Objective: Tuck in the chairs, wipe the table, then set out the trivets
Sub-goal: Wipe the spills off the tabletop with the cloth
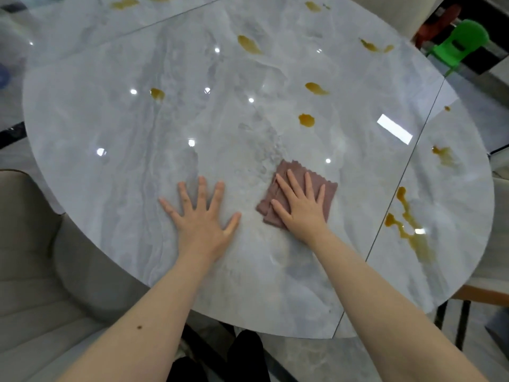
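A round, glossy grey marble table (115, 150) fills the view. Several amber-brown spills dot it, such as one stain (306, 120) near the middle and a long streak (407, 230) at the right. A folded mauve cloth (327, 188) lies flat on the table near the front. My right hand (303, 205) presses down on the cloth with fingers spread. My left hand (201, 219) rests flat on the bare tabletop to the left of the cloth, fingers apart, holding nothing. No trivets are in view.
A beige padded chair (30, 271) sits at the table's left front edge. Another chair's wooden frame (484, 293) shows at the right edge. A small green plastic chair (457, 42) stands on the floor at the far right.
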Demonstrator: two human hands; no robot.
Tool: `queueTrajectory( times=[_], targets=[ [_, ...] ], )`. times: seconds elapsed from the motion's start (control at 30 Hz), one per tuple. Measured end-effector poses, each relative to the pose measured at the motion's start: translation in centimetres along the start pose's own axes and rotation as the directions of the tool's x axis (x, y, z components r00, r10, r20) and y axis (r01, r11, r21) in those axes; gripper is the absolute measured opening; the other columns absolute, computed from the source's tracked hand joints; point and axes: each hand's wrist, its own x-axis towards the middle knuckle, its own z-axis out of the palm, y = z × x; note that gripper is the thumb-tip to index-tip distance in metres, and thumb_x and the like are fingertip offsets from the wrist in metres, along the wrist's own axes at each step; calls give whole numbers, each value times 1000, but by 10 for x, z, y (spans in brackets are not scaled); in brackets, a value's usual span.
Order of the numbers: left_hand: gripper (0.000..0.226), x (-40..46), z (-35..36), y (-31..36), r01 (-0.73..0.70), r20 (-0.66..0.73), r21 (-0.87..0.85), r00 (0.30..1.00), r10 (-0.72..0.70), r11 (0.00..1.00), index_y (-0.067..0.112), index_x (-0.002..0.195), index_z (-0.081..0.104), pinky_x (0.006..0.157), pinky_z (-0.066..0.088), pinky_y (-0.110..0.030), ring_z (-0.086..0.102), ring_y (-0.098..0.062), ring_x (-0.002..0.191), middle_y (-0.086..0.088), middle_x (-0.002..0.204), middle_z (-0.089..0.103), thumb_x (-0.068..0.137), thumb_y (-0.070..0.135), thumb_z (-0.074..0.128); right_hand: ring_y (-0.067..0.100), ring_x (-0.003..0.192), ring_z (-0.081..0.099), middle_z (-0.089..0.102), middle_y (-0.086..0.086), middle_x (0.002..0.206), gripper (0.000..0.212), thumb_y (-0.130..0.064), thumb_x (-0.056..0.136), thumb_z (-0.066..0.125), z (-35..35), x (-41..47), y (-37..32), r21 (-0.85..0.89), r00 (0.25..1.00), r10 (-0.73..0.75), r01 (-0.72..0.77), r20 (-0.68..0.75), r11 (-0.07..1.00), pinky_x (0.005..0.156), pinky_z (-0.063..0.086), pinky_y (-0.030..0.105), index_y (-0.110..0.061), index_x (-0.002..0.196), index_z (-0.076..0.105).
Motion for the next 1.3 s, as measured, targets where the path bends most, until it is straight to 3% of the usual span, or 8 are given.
queueTrajectory(
  times=[0.1, 0.3, 0.53, 0.7, 0.83, 1.03, 1.17, 1.3],
  targets=[
    [71, 0, 1, -1, -9, -3, 7, 1000, 9, 1000, 36, 149, 9, 104, -5, -73, -2, -40, 143, -4, 159, 8, 85, 65, 5, 27, 147, -10, -1, -15, 160, 63, -59, 93, 30, 2, 15, -37, 21, 1000, -16, 15, 4, 1000, 113, -10, 61, -44, 149, 5],
    [60, -1, 0, -3, -22, 1, -18, 1000, 22, 1000, 33, 150, 6, 104, -2, -73, 1, -40, 144, -4, 159, 8, 92, 48, 4, 25, 148, -3, 5, -17, 158, 64, -63, 89, 28, 10, -42, -4, -59, 913, -407, 408, 23, 911, 115, -7, 56, -46, 148, 9],
    [55, -3, -2, 0, -23, -17, -16, 1000, 23, 1000, 33, 149, -4, 105, -6, -71, -7, -39, 144, -3, 159, -3, 96, 43, 9, 24, 147, -9, 3, -16, 159, 63, -64, 90, 26, -4, 34, -8, 22, 999, -42, 42, -11, 999, 113, -9, 59, -46, 148, 9],
    [61, -1, -1, -2, -33, -10, -22, 999, 33, 999, 28, 151, 11, 105, -1, -72, 8, -41, 143, -5, 158, 15, 91, 44, 8, 27, 148, -5, 7, -14, 159, 65, -63, 87, 27, 6, 22, -66, 5, 973, -230, 230, -17, 973, 112, -9, 61, -44, 148, 12],
    [63, -3, -1, -5, -18, -26, -83, 1000, 16, 996, 21, 151, 7, 107, -1, -70, 10, -36, 144, -2, 158, 15, 91, 40, 9, 23, 148, -4, 8, -17, 159, 62, -61, 90, 29, 17, -39, -37, -8, 929, -369, 369, -2, 929, 114, -11, 55, -46, 148, 13],
    [65, 0, 6, -6, 3, -7, -52, 1000, -3, 999, 13, 150, 14, 109, -6, -66, 6, -33, 145, 0, 158, 13, 90, 37, 4, 18, 148, -10, 1, -20, 158, 64, -68, 85, 14, -1, -38, 35, -3, 995, -102, 102, 0, 995, 116, -9, 53, -50, 146, 6],
    [63, 0, 7, -5, 13, -60, -95, 998, -18, 995, 8, 148, 25, 110, -1, -65, 17, -33, 143, -5, 155, 24, 92, 34, 12, 21, 147, -10, 1, -17, 159, 67, -68, 86, 14, -3, 15, 12, 17, 999, 23, -23, -31, 1000, 115, -10, 56, -46, 148, 7],
    [63, 1, 6, -4, 33, -93, -155, 995, -48, 987, 4, 147, 24, 113, -1, -60, 16, -29, 144, -9, 155, 23, 91, 33, 14, 23, 148, -8, 2, -15, 159, 60, -59, 94, 29, -1, 69, -42, 42, 999, -33, 34, -30, 999, 113, -10, 59, -44, 149, 9]
  ],
)
